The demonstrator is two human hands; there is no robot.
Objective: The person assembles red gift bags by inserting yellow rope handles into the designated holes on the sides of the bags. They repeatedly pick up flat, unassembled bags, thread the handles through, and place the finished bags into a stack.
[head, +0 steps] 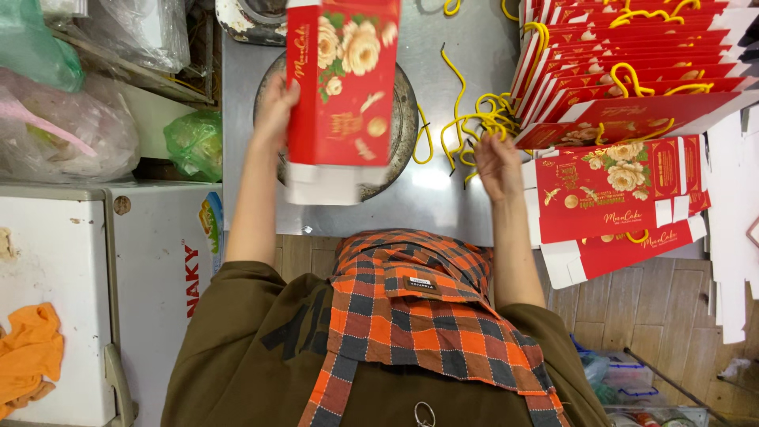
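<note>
Currently left hand point(275, 107) pinches the red flower-print box point(341, 83) upright over the worktop's point(431, 202) middle, right hand point(496, 164) fingers loosely spread over yellow cords point(478, 119) near its right edge; one-sided grip could let it tip.

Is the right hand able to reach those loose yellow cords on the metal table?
Probably yes: the right hand is empty and already at the edge of the yellow cords, nothing between them. The left hand holds the red box.
</note>
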